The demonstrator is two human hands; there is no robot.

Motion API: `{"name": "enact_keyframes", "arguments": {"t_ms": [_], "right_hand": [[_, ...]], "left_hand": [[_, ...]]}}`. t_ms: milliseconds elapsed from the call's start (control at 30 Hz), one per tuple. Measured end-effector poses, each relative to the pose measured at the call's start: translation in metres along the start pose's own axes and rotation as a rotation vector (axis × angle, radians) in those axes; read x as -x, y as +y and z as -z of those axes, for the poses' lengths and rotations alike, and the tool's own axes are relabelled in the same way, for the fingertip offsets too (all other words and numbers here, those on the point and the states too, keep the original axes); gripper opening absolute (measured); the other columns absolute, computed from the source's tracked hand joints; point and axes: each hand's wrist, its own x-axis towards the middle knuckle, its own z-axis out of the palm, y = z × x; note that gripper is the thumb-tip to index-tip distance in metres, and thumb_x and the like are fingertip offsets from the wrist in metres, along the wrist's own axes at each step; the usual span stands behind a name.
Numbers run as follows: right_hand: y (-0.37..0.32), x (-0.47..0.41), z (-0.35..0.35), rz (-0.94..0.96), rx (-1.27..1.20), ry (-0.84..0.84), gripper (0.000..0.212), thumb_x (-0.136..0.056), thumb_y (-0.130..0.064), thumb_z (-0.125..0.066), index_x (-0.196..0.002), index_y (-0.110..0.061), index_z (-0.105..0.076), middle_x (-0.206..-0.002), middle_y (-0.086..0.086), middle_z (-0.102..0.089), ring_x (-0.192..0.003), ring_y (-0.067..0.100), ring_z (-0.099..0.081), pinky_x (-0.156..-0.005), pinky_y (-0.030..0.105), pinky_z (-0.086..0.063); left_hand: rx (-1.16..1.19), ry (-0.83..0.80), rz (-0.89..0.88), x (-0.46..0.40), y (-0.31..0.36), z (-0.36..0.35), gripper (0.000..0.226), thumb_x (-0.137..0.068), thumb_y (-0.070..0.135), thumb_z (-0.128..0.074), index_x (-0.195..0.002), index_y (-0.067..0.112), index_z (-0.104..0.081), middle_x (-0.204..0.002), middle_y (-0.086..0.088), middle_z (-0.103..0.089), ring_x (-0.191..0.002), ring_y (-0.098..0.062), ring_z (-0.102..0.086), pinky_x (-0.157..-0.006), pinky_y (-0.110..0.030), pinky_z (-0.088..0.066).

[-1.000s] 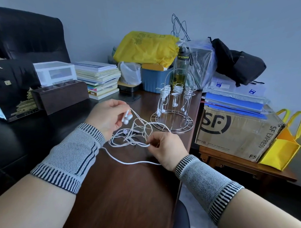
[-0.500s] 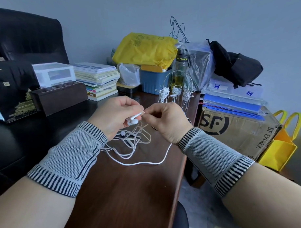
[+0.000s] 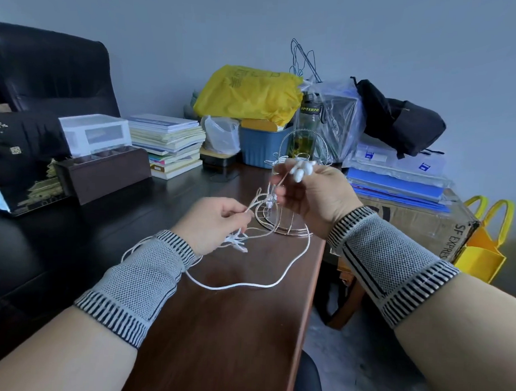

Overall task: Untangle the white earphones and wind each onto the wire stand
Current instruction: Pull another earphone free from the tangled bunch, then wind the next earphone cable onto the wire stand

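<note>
My right hand point(image 3: 315, 194) is raised in front of the wire stand point(image 3: 285, 225) and pinches the white earbuds point(image 3: 300, 170) at their stems. From there the thin white cords run down and left to my left hand point(image 3: 212, 223), which pinches them near a small tangle point(image 3: 237, 243). The rest of the earphone cable point(image 3: 248, 284) lies in a loose loop on the brown desk point(image 3: 231, 326). My right hand hides much of the stand; only its base ring and top arch show.
Behind the stand are a green bottle point(image 3: 307, 129), a blue bin point(image 3: 261, 145), a yellow bag point(image 3: 248, 92) and a stack of books point(image 3: 170, 145). A dark organiser box point(image 3: 105, 172) stands at left. The desk's right edge drops beside a cardboard box point(image 3: 419, 221).
My right hand took the earbuds from my left and lifted them up and right, in front of the stand. My left hand dropped lower, now pinching the cords, which are stretched between both hands.
</note>
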Motion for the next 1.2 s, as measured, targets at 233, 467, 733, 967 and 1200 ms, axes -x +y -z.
{"name": "enact_keyframes", "arguments": {"t_ms": [233, 467, 733, 967, 1200], "right_hand": [[-0.003, -0.010, 0.034, -0.135, -0.121, 0.263, 0.028, -0.101, -0.026, -0.048, -0.087, -0.009, -0.065, -0.052, -0.006, -0.049, -0.045, 0.006, -0.039, -0.044, 0.017, -0.036], [0.005, -0.013, 0.043, -0.157, -0.114, 0.355, 0.028, -0.099, -0.030, -0.051, -0.085, -0.011, -0.065, -0.050, -0.007, -0.050, -0.044, 0.005, -0.040, -0.047, 0.017, -0.035], [0.003, -0.015, 0.046, -0.147, -0.218, 0.370, 0.034, -0.102, -0.030, -0.044, -0.079, -0.014, -0.061, -0.054, -0.004, -0.059, -0.050, 0.010, -0.054, -0.049, 0.018, -0.044], [0.014, -0.013, 0.051, -0.161, -0.135, 0.490, 0.028, -0.099, -0.025, -0.049, -0.076, -0.013, -0.060, -0.059, -0.002, -0.056, -0.045, 0.009, -0.050, -0.049, 0.021, -0.040], [0.030, -0.009, 0.058, -0.354, -0.005, 0.475, 0.025, -0.097, -0.017, -0.046, -0.076, -0.011, -0.058, -0.053, -0.002, -0.055, -0.042, 0.009, -0.050, -0.045, 0.017, -0.038]], "left_hand": [[0.212, 0.239, 0.160, -0.008, -0.012, 0.006, 0.017, -0.090, 0.019, -0.066, -0.078, 0.011, -0.074, -0.058, 0.002, -0.058, -0.055, -0.010, -0.055, -0.055, -0.024, -0.045], [0.130, 0.299, 0.263, -0.010, -0.014, 0.012, 0.018, -0.086, 0.013, -0.060, -0.074, 0.006, -0.071, -0.062, -0.005, -0.046, -0.040, -0.008, -0.051, -0.045, -0.019, -0.041], [0.031, 0.202, 0.109, -0.009, -0.021, 0.018, 0.016, -0.090, 0.018, -0.064, -0.084, 0.026, -0.076, -0.044, 0.023, -0.053, -0.050, 0.000, -0.048, -0.060, -0.023, -0.037], [-0.050, 0.114, 0.083, -0.007, -0.017, 0.017, 0.016, -0.088, 0.022, -0.068, -0.073, 0.021, -0.074, -0.050, 0.013, -0.054, -0.050, -0.002, -0.047, -0.056, -0.022, -0.036], [0.414, 0.141, 0.131, -0.010, -0.016, 0.021, 0.032, -0.081, 0.011, -0.059, -0.049, 0.014, -0.058, -0.056, -0.004, -0.045, -0.059, -0.018, -0.040, -0.058, -0.028, -0.033]]}}
